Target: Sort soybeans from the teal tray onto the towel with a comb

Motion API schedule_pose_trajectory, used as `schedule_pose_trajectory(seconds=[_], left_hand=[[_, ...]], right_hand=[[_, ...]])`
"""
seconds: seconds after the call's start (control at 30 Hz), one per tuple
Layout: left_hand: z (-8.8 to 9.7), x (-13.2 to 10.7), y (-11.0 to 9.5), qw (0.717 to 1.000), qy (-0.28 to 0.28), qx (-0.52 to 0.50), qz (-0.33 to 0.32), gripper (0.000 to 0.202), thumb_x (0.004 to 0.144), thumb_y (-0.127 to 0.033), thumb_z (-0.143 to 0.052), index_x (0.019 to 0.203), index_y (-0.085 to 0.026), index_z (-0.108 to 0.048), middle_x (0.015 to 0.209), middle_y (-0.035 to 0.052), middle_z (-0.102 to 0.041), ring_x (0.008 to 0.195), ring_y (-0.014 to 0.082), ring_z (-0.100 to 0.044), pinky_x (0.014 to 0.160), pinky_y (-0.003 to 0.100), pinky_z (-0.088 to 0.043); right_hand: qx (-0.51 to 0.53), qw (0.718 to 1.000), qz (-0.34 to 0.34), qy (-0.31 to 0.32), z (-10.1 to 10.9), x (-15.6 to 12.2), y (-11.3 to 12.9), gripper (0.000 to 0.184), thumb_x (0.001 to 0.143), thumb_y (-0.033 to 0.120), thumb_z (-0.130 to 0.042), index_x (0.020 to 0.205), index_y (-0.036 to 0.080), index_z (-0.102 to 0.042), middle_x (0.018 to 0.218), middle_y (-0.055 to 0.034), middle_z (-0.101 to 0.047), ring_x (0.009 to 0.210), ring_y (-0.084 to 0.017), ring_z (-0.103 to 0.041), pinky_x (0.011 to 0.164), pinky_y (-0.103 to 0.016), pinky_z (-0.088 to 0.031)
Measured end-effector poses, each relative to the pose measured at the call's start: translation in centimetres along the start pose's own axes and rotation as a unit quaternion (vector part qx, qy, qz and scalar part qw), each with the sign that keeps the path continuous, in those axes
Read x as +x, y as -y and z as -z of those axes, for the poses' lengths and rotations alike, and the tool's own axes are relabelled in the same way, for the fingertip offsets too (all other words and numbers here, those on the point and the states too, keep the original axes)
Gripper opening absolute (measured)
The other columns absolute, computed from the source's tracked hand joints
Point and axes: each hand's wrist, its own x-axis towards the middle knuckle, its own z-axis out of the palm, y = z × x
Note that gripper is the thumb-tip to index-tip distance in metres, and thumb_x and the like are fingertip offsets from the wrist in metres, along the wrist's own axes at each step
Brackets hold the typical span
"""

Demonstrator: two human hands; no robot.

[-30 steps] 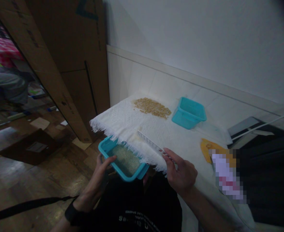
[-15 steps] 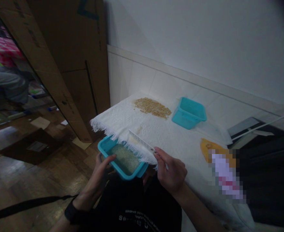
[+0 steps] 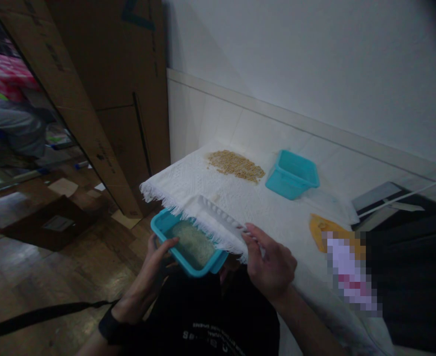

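Note:
My left hand (image 3: 157, 267) grips the near rim of a teal tub (image 3: 161, 228) that holds pale grains (image 3: 192, 243); the tub hangs just below the fringed edge of a white cloth (image 3: 188, 183) on the table. My right hand (image 3: 271, 264) is closed on the end of a white ridged strip (image 3: 218, 215), which lies flat on the cloth along its near edge, right above the tub. A heap of tan grains (image 3: 235, 164) lies on the cloth's far side, and a second teal tub (image 3: 292, 174) stands beside it on the right.
A yellow object (image 3: 319, 230) lies on the table to the right, next to a blurred patch. Tall cardboard boxes (image 3: 102, 89) lean at the left against a white wall. A flat dark device (image 3: 377, 195) with a white cable sits at the far right. Wooden floor lies below.
My right hand slid the white strip left toward the cloth's fringed edge over the tub, then drew back slightly. My left hand and the tub stayed where they were.

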Motion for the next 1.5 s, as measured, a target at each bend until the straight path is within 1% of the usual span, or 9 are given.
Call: schedule_pose_trajectory(seconds=[0.1,0.17,0.3,0.47,0.87,1.1,1.23,1.37,1.5], left_hand=[[0.0,0.3,-0.1,1.0,-0.013,0.001,0.009,0.081,0.069,-0.039,-0.079,0.137,-0.036,-0.036,0.118,0.0088,-0.064,0.086,0.0276,-0.071,0.076,0.047,-0.057],[0.1,0.7,0.0,0.999,-0.027,0.005,0.019,0.082,0.068,-0.04,-0.08,0.137,-0.036,-0.035,0.119,0.0092,-0.063,0.083,0.0269,-0.071,0.074,0.047,-0.058],[0.5,1.5,0.2,0.999,-0.038,0.008,0.023,0.083,0.067,-0.039,-0.082,0.135,-0.037,-0.034,0.117,0.0092,-0.063,0.08,0.0257,-0.072,0.073,0.047,-0.058],[0.7,1.6,0.2,0.999,-0.042,0.009,0.024,0.084,0.067,-0.039,-0.082,0.135,-0.037,-0.034,0.115,0.0095,-0.063,0.08,0.0259,-0.072,0.073,0.047,-0.058],[0.6,1.3,0.1,1.0,-0.024,-0.008,0.017,0.087,0.067,-0.038,-0.082,0.138,-0.037,-0.032,0.116,0.0092,-0.064,0.081,0.0268,-0.072,0.076,0.048,-0.057],[0.5,1.5,0.1,0.999,-0.039,0.0,0.023,0.085,0.068,-0.038,-0.081,0.137,-0.036,-0.032,0.11,0.0093,-0.065,0.079,0.0269,-0.072,0.073,0.05,-0.058],[0.6,1.5,0.0,0.999,-0.043,0.001,0.022,0.085,0.067,-0.037,-0.082,0.136,-0.037,-0.033,0.107,0.0078,-0.065,0.08,0.0269,-0.072,0.074,0.05,-0.058],[0.7,1.4,-0.1,0.999,-0.035,0.0,0.016,0.086,0.066,-0.038,-0.082,0.136,-0.037,-0.034,0.109,0.0075,-0.064,0.083,0.0278,-0.071,0.076,0.05,-0.058],[0.8,1.4,-0.1,1.0,-0.026,-0.004,0.016,0.087,0.067,-0.04,-0.082,0.138,-0.037,-0.032,0.114,0.009,-0.063,0.082,0.0269,-0.071,0.077,0.049,-0.058]], right_hand=[[-0.036,0.998,-0.046,-0.026,-1.2,1.3,-3.1,0.028,0.089,0.018,-0.062,0.116,0.023,-0.064,0.095,-0.0014,-0.077,0.067,-0.015,-0.074,0.06,-0.02,-0.057],[-0.033,0.996,-0.088,0.003,-2.2,2.0,-5.2,0.028,0.091,0.024,-0.059,0.119,0.021,-0.063,0.103,-0.0049,-0.076,0.072,-0.016,-0.074,0.062,-0.023,-0.057],[-0.014,0.991,-0.114,0.072,-3.9,2.2,-7.1,0.024,0.093,0.027,-0.055,0.112,0.021,-0.067,0.088,-0.0023,-0.077,0.063,-0.015,-0.072,0.059,-0.022,-0.055],[0.019,0.991,-0.088,0.096,-4.1,1.6,-5.9,0.019,0.094,0.026,-0.053,0.105,0.023,-0.069,0.089,-0.0014,-0.077,0.067,-0.014,-0.072,0.063,-0.02,-0.055],[0.084,0.99,-0.049,0.098,-2.0,0.6,-2.4,0.02,0.092,0.02,-0.055,0.105,0.023,-0.069,0.089,-0.0008,-0.078,0.072,-0.013,-0.074,0.065,-0.02,-0.058],[0.065,0.991,-0.094,0.071,-4.8,1.8,-4.0,0.02,0.092,0.024,-0.056,0.108,0.024,-0.069,0.094,-0.0008,-0.077,0.074,-0.015,-0.074,0.068,-0.021,-0.058],[0.089,0.989,-0.052,0.109,-5.6,1.3,-3.5,0.025,0.091,0.016,-0.053,0.109,0.024,-0.069,0.095,-0.0005,-0.077,0.079,-0.014,-0.074,0.072,-0.021,-0.059],[0.116,0.987,0.004,0.109,-4.7,0.6,-1.8,0.033,0.088,0.007,-0.052,0.113,0.023,-0.067,0.093,0.0,-0.077,0.079,-0.013,-0.074,0.074,-0.021,-0.06],[0.155,0.98,0.065,0.11,-3.4,0.0,0.1,0.044,0.085,-0.001,-0.047,0.12,0.021,-0.063,0.104,-0.0023,-0.075,0.094,-0.013,-0.072,0.083,-0.022,-0.06]])
